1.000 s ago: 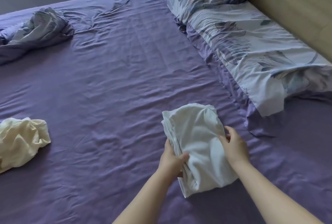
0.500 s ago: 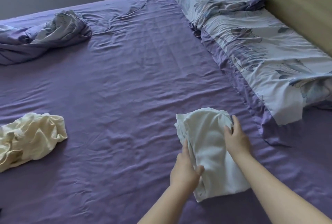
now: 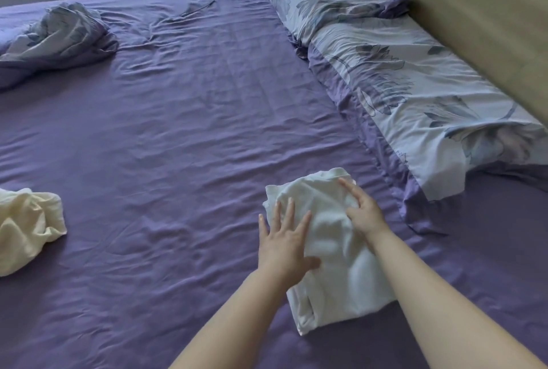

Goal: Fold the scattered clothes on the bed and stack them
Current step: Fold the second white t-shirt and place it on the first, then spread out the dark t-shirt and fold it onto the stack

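A folded white garment (image 3: 335,253) lies on the purple bed sheet (image 3: 178,137), low and right of centre. My left hand (image 3: 284,242) lies flat on its left side with fingers spread and straight. My right hand (image 3: 363,211) presses on its upper right part, fingers extended. A crumpled cream garment (image 3: 26,226) sits at the left edge of the bed, unfolded. A bunched pale blue and purple cloth (image 3: 56,42) lies at the far left.
A long floral pillow (image 3: 394,78) runs along the wooden headboard (image 3: 489,13) on the right. A thin cable (image 3: 207,4) trails over the far part of the sheet. Wrinkled sheet stretches between the white and cream garments.
Both hands have let go of the white garment's edges and now lie flat on top of it. The garment has settled flatter on the sheet.
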Action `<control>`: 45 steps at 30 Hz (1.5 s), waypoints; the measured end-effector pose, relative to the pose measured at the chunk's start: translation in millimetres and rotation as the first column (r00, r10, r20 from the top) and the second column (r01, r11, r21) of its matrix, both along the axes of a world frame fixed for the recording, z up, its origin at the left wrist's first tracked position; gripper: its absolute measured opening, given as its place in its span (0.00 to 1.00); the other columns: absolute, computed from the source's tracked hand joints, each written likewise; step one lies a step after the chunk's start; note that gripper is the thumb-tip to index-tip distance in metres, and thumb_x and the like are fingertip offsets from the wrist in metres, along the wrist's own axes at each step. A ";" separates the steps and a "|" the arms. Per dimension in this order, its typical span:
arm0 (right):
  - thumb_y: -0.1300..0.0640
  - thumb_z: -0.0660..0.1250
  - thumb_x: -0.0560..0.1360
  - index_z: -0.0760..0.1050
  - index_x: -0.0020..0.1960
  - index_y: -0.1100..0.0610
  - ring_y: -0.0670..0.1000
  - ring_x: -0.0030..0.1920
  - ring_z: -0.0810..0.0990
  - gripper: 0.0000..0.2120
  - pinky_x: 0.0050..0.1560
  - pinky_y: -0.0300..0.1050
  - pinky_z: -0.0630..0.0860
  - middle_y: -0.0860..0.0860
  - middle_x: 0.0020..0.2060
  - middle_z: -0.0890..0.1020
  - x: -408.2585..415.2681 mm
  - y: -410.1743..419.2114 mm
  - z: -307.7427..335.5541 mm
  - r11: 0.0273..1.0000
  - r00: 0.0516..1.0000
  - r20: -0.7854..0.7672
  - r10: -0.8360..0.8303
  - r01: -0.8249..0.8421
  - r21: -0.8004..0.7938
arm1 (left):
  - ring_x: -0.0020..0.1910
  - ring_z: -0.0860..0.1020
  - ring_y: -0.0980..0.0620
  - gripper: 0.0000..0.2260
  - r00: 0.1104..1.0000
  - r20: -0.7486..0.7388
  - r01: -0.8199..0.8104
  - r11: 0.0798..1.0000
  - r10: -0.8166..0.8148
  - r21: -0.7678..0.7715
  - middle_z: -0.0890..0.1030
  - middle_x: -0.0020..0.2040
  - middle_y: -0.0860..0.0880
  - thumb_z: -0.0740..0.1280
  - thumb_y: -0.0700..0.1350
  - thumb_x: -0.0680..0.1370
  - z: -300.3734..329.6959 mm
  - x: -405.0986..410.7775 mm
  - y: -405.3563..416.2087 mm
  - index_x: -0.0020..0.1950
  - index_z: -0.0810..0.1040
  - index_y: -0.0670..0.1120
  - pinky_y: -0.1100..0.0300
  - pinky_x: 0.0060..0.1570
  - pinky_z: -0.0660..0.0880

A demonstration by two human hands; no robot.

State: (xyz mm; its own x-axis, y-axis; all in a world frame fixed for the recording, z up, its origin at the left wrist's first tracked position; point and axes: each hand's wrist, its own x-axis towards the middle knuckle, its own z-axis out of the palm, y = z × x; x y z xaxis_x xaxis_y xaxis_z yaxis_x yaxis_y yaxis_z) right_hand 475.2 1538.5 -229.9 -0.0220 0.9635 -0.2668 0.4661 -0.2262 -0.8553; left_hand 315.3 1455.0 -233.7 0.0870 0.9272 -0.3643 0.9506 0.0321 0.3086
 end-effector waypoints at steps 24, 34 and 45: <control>0.57 0.84 0.51 0.83 0.46 0.57 0.56 0.47 0.84 0.24 0.44 0.56 0.80 0.52 0.44 0.85 -100.7 -123.7 27.9 0.597 0.438 0.787 0.434 -0.794 0.112 | 0.74 0.59 0.46 0.27 0.957 -0.093 -0.291 0.911 0.275 -0.293 0.65 0.73 0.47 0.59 0.57 0.78 14.2 -114.2 -129.3 0.75 0.60 0.49 0.46 0.72 0.55; 0.42 0.55 0.76 0.60 0.72 0.44 0.46 0.66 0.69 0.25 0.64 0.42 0.64 0.42 0.66 0.72 -239.8 -258.7 35.9 0.375 0.161 0.635 0.755 -0.902 -0.217 | 0.66 0.70 0.44 0.20 0.811 -0.110 -0.566 0.721 0.575 -0.400 0.74 0.66 0.46 0.59 0.55 0.78 44.6 -227.8 -284.9 0.67 0.71 0.48 0.52 0.65 0.66; 0.42 0.54 0.76 0.63 0.69 0.46 0.49 0.65 0.70 0.22 0.62 0.44 0.64 0.45 0.63 0.74 -413.9 -380.7 41.8 0.134 -0.077 0.624 0.778 -0.950 -0.283 | 0.66 0.69 0.46 0.18 0.606 -0.171 -0.785 0.549 0.777 -0.287 0.72 0.66 0.48 0.57 0.52 0.80 55.6 -369.9 -439.2 0.69 0.69 0.50 0.53 0.64 0.66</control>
